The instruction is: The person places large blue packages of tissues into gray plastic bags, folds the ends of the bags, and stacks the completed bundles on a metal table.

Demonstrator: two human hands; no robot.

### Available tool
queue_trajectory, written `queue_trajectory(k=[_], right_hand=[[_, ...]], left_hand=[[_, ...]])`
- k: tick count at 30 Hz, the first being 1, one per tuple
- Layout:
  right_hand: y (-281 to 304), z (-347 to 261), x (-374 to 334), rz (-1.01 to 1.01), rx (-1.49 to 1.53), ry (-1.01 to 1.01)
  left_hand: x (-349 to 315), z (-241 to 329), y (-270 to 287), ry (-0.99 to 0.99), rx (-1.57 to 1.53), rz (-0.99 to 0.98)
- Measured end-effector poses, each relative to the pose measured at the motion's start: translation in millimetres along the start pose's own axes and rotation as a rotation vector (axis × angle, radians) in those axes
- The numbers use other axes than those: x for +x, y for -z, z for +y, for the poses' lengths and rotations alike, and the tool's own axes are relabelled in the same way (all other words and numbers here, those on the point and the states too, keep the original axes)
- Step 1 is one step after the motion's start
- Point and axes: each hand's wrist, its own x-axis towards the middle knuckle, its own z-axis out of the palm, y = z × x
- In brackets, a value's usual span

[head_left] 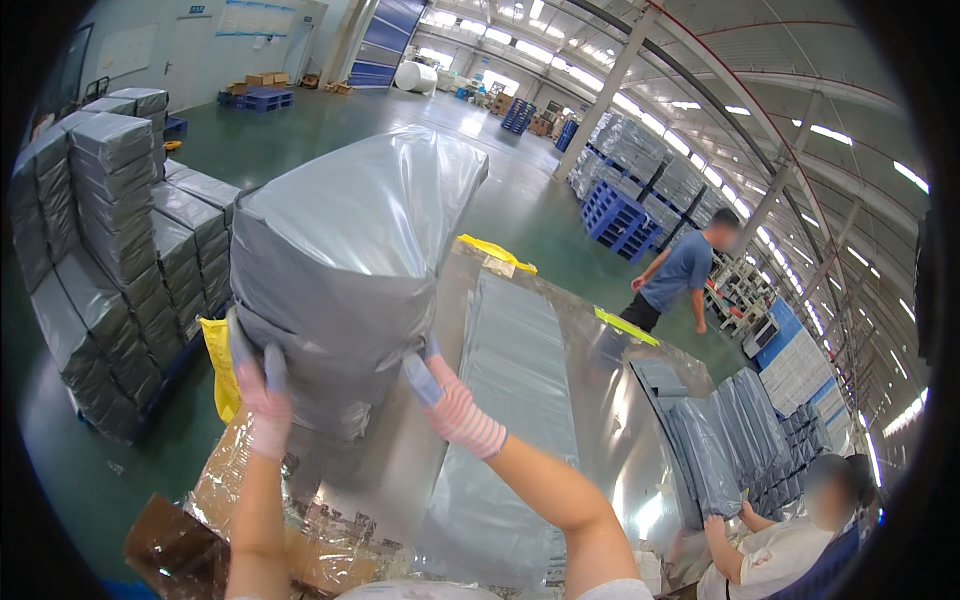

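Observation:
A bulky grey plastic-wrapped bundle (340,270) stands upright at the left end of the metal table (600,400). Its glossy top film is gathered to a peak on the right. My left hand (262,395), in a striped glove with bluish fingertips, grips the bundle's lower left side. On the lower right side, my right hand (455,400) presses with fingers bent against the film, in a matching glove. Just right of the bundle, a long flat grey plastic sheet or bag (510,370) lies along the tabletop.
Stacked grey bundles (120,210) rise at the left. A yellow bag (222,370) hangs at the table's left edge; an opened cardboard box (180,545) sits below. At right, a seated person (790,540) handles grey bags (720,450). Another person (680,270) walks beyond the table.

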Motion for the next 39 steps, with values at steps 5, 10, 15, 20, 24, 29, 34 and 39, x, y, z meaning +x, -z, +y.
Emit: queue_trajectory(k=[5, 10, 15, 20, 24, 29, 34, 39], right_hand=[[-0.9, 42.0, -44.6, -0.043, -0.126, -0.098], [3.4, 102.9, -125.4, 0.034, 0.114, -0.499], [3.5, 182.2, -230.2, 0.441, 0.511, -0.931], [-41.6, 166.3, -243.4, 0.457, 0.744, -1.004], [-88.2, 154.9, -270.4, 0.297, 0.408, -1.007], [-67.4, 157.5, -327.7, 0.614, 0.576, -1.133], [-43.6, 183.7, -413.0, 1.110, 0.727, -1.129], [1.8, 181.8, -402.4, 0.726, -0.464, -1.217]], left_hand=[[-151.7, -55.2, -26.0, 0.632, -0.128, -0.107], [-188.9, -69.0, -92.0, 1.042, 0.058, -0.301], [-181.6, -83.7, -140.4, 1.030, 0.025, -0.352], [-165.3, -114.5, -196.6, 0.984, 0.004, -0.451], [-197.3, -204.3, -239.9, 0.898, 0.012, -0.692], [-255.9, -262.3, -217.2, 0.369, 0.104, -0.817], [-294.5, -60.1, -137.7, 0.184, 0.085, -1.118], [-341.4, 46.9, -63.7, 0.284, -0.014, -1.199]])
